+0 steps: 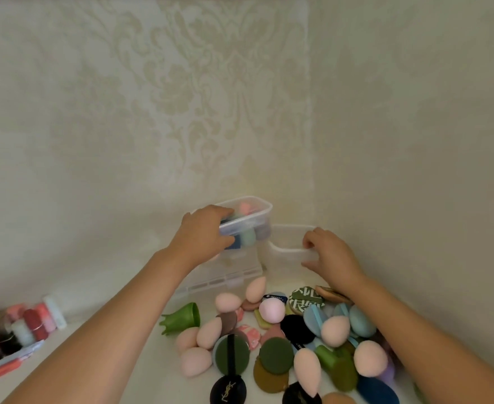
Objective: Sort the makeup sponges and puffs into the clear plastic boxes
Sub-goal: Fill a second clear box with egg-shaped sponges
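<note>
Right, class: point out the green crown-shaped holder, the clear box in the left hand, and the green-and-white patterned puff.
Green holder [185, 315]: head view, its smooth body.
Clear box [249, 218]: head view, its near rim.
Patterned puff [305, 298]: head view, its printed face.

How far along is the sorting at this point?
Early. A few sponges already sit in the clear box that the left hand holds. The right hand grips the rim of a second box, which looks empty. Most sponges and puffs lie in a pile on the table, unsorted.
</note>
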{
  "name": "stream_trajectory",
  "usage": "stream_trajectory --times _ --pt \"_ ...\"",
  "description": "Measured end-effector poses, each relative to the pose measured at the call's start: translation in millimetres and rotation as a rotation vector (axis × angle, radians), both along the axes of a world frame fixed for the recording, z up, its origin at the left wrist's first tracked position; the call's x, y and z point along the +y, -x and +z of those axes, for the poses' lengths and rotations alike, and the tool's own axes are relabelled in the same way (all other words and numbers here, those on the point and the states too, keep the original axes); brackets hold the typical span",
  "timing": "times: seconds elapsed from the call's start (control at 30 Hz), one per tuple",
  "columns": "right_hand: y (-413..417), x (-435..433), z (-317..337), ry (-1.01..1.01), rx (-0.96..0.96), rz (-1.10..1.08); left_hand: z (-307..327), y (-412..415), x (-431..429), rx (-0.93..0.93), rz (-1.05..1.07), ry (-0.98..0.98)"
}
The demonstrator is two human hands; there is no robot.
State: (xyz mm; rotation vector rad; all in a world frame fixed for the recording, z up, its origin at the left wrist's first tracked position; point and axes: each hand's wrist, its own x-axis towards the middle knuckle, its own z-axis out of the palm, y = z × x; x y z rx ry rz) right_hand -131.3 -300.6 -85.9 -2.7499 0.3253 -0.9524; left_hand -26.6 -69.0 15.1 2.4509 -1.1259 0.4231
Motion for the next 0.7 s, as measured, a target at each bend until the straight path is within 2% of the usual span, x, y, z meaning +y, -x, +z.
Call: stream_trajectory --times 0.13,0.27,0.4,0.47,0.57,0.7 --pt "21.0 2.9 20.7 -0.123 -0.107 0.041 -14.2 -1.1 8.6 -0.156 -0.029 0.248" --pt "48.0 7.1 24.1 -0.293 -0.187 0.045 -15.9 5.0 15.3 -0.119 -0.075 0.479" --pt "76.6 13.8 39.1 -0.715 -0.555 0.109 -9.0 16.2 13.6 -0.021 -0.12 0.751" --pt "84.8 16.8 50.3 -0.789 -0.702 0.138 -4.9 19.8 6.2 0.019 -0.085 0.848" --pt "87.2 26.3 61.5 -0.768 -0.805 0.148 -5.8 29.4 -11.8 0.035 -0.105 0.867" --pt "96.6 31.3 60.6 -0.722 -0.936 0.115 -24.5 41.8 -40.0 -0.03 -0.275 0.678"
